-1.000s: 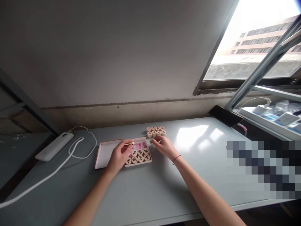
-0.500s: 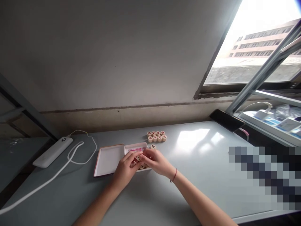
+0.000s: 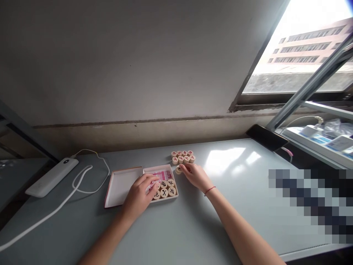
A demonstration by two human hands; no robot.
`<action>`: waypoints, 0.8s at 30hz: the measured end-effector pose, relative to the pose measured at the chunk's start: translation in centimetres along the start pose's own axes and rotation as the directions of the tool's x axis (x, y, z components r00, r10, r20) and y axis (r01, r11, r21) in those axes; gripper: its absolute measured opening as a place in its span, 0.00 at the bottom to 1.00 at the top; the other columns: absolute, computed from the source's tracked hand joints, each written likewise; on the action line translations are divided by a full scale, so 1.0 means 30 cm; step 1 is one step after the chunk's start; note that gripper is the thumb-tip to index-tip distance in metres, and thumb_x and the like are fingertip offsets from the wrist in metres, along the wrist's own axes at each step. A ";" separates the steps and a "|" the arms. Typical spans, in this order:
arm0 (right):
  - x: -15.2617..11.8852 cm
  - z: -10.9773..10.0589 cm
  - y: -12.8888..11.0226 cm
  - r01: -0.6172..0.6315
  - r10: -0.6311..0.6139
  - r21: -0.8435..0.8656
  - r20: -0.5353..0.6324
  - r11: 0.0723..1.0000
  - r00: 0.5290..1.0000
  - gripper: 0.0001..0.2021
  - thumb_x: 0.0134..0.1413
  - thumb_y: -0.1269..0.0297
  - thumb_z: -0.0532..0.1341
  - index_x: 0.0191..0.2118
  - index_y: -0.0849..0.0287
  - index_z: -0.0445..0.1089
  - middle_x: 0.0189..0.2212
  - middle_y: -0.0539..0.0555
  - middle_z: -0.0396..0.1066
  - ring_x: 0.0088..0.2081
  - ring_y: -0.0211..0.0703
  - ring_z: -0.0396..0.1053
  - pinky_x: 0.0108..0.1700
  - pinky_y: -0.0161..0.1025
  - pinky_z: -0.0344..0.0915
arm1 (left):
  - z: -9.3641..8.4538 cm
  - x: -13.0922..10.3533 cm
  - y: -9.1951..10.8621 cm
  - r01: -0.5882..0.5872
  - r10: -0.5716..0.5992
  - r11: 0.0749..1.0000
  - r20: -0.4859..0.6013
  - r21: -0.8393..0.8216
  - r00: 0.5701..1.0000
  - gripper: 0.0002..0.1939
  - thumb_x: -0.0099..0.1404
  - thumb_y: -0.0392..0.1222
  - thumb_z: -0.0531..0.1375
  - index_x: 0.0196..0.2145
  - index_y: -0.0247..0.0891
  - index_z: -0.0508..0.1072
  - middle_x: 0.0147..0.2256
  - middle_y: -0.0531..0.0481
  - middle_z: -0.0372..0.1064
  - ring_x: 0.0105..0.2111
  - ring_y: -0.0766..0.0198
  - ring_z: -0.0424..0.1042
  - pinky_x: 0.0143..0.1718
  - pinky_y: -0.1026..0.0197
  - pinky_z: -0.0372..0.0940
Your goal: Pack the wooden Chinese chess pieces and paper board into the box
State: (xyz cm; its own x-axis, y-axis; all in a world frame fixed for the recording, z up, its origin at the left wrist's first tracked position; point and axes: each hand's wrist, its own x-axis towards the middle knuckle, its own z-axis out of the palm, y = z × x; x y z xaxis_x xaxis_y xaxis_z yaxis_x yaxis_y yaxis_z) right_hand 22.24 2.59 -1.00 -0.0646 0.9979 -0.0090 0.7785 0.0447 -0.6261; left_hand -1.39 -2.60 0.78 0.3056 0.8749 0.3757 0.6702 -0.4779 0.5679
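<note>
A shallow white box [image 3: 177, 187] holds several round wooden Chinese chess pieces [image 3: 164, 193] with black characters, and a pink-and-white printed sheet [image 3: 161, 175] shows behind them. Over the box's left side is my left hand [image 3: 141, 191], thumb and fingers apart, partly covering the nearest pieces. Just right of the box, my right hand [image 3: 196, 176] pinches a black-character chess piece [image 3: 178, 168] at the tabletop; another piece seems to lie beneath it. Farther back, red-character pieces [image 3: 183, 157] stand in a tight block of two rows.
The open box lid [image 3: 124, 186] lies left of the box, touching it. A white power bank [image 3: 52, 178] with a white cable [image 3: 59, 209] rests at left. A dark phone [image 3: 266, 138] leans near the shelf frame at right.
My right hand has moved from over the box to the piece on the table behind and right. My left hand has drawn slightly left, uncovering black-character pieces.
</note>
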 end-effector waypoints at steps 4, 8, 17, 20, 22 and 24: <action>-0.009 -0.004 -0.003 0.036 -0.034 -0.053 0.030 0.998 0.999 0.20 0.55 0.47 0.53 0.21 0.56 0.54 0.19 0.49 0.63 0.22 0.37 0.58 0.24 0.33 0.48 | -0.017 0.003 -0.003 -0.001 0.003 0.999 -0.046 0.037 0.999 0.10 0.66 0.40 0.52 0.38 0.41 0.73 0.37 0.49 0.72 0.39 0.61 0.72 0.42 0.61 0.67; -0.014 0.004 -0.012 0.061 -0.050 -0.227 0.052 0.972 0.997 0.14 0.53 0.53 0.57 0.26 0.57 0.59 0.25 0.51 0.68 0.25 0.38 0.63 0.25 0.33 0.49 | -0.034 0.011 -0.011 -0.007 0.010 0.999 -0.060 0.053 0.998 0.10 0.66 0.41 0.52 0.37 0.41 0.73 0.37 0.49 0.72 0.39 0.61 0.72 0.42 0.61 0.66; 0.003 0.014 -0.024 0.118 -0.101 -0.389 0.062 0.914 0.993 0.13 0.61 0.53 0.52 0.31 0.57 0.62 0.28 0.52 0.71 0.26 0.40 0.68 0.23 0.34 0.45 | -0.027 0.014 -0.014 -0.009 0.010 0.998 -0.017 0.067 1.000 0.10 0.66 0.40 0.52 0.37 0.41 0.74 0.35 0.50 0.73 0.37 0.62 0.72 0.41 0.60 0.67; 0.004 0.010 -0.023 0.112 -0.092 -0.394 0.071 0.912 0.993 0.13 0.60 0.52 0.53 0.34 0.56 0.63 0.27 0.51 0.70 0.26 0.41 0.68 0.23 0.34 0.45 | -0.025 0.015 -0.025 -0.026 0.027 0.994 -0.016 0.107 0.999 0.10 0.66 0.40 0.53 0.36 0.42 0.74 0.35 0.50 0.74 0.37 0.61 0.72 0.40 0.60 0.66; 0.000 0.005 -0.021 0.108 -0.091 -0.386 0.063 0.916 0.994 0.12 0.58 0.53 0.55 0.38 0.57 0.63 0.27 0.51 0.71 0.26 0.41 0.67 0.23 0.33 0.46 | -0.024 0.015 -0.035 -0.035 0.038 0.989 -0.019 0.142 0.999 0.10 0.65 0.40 0.53 0.37 0.42 0.74 0.35 0.50 0.74 0.38 0.60 0.72 0.40 0.59 0.66; -0.005 -0.002 -0.020 0.137 -0.127 -0.378 0.050 0.916 0.991 0.13 0.57 0.56 0.57 0.44 0.56 0.62 0.31 0.52 0.71 0.27 0.40 0.68 0.23 0.33 0.47 | -0.020 0.014 -0.044 -0.044 0.047 0.984 -0.017 0.171 0.999 0.10 0.65 0.40 0.53 0.37 0.42 0.74 0.35 0.50 0.74 0.38 0.60 0.72 0.40 0.59 0.65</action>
State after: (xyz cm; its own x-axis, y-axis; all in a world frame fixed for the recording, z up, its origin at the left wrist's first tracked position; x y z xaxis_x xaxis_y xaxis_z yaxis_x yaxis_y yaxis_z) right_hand 21.82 2.42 -0.58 -0.1942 0.9805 0.0313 0.9401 0.1952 -0.2795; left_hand -2.56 -1.64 0.64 0.3255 0.8498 0.4145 0.7621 -0.4953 0.4170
